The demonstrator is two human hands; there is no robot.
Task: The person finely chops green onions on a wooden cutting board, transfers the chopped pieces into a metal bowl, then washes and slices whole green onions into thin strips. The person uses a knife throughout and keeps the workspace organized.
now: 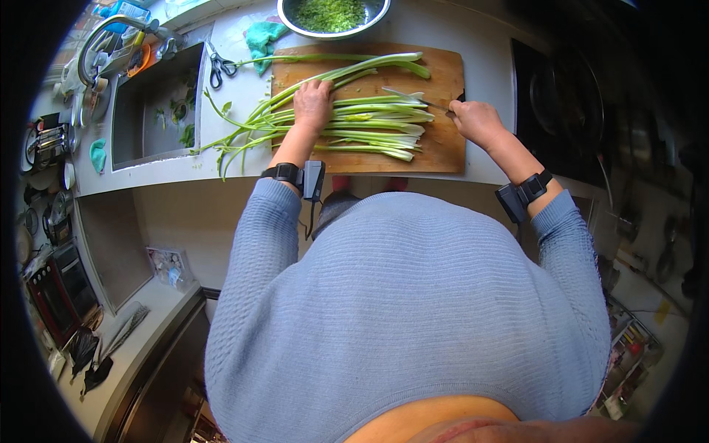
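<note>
Long green celery stalks (376, 117) lie side by side across a wooden cutting board (443, 158), their pale ends to the right and thin tops past the board's left edge. My left hand (314, 102) rests on the stalks at the board's left part; its fingertips are partly hidden, so a firm grip cannot be told. My right hand (475, 119), at the board's right edge, holds a knife (435, 104) whose blade points left over the pale ends. Behind the board, a metal bowl (333, 36) contains chopped green pieces.
Black-handled scissors (221, 69) and a green cloth (263, 43) lie left of the board. Farther left is a sink (155, 119) with leafy scraps under a curved faucet (83, 52). A dark cooktop (520, 83) with a pan stands to the right.
</note>
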